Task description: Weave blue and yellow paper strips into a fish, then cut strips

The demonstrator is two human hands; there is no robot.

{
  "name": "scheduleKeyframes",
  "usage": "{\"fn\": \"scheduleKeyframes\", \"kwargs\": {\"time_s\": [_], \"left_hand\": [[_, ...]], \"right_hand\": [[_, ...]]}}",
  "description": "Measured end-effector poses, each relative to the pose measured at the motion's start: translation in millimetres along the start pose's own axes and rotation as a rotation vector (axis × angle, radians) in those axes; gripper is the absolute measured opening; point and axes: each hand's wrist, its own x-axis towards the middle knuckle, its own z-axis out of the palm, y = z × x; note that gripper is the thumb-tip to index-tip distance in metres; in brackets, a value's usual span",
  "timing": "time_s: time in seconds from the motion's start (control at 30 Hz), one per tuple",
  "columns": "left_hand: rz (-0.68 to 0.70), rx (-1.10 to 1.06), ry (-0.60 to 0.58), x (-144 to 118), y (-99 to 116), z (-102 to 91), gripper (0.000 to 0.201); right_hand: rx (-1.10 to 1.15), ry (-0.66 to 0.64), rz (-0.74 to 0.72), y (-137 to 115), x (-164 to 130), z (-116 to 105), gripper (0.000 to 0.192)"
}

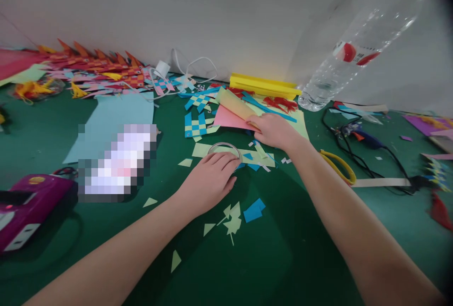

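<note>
Right hand (272,130) at folded paper (235,104) edge, perhaps pinching, table (272,259) room between forearms (329,192)

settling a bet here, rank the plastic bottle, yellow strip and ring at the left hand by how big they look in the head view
Largest to smallest:
1. plastic bottle
2. yellow strip
3. ring, partly hidden by the left hand

Backdrop: plain pale-grey wall (265,22), slightly pinkish at far left, soft shadow patch (307,46) toward the right. Dark green tabletop (276,263) butts up near it and spans the full frame width. Light's diffuse, source out of view; table has soft shadows, darkest low center.
</note>
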Motion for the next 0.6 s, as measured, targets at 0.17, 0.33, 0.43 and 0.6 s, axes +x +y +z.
{"fn": "scheduleKeyframes", "kwargs": {"time_s": [0.17, 0.33, 0.43, 0.6], "left_hand": [[-0.006, -0.001, -0.009, 1.1, -0.4, 0.3, 0.034], [-0.003, 0.004, 0.003, 1.5, -0.6, 2.1, 0.033], [0.001, 0.012, 0.005, 2.0, -0.5, 2.2, 0.034], [0.0, 0.028, -0.006, 3.3, -0.4, 2.0, 0.034]], "right_hand": [[0.162, 0.053, 0.107, 11.6, -4.5, 8.1, 0.035], [0.378, 0.134, 0.151, 36.2, -6.0, 19.6, 0.032], [0.511, 0.162, 0.159, 49.1, -5.6, 28.2, 0.031], [0.675, 0.172, 0.152, 58.8, -6.1, 38.3, 0.035]]}}
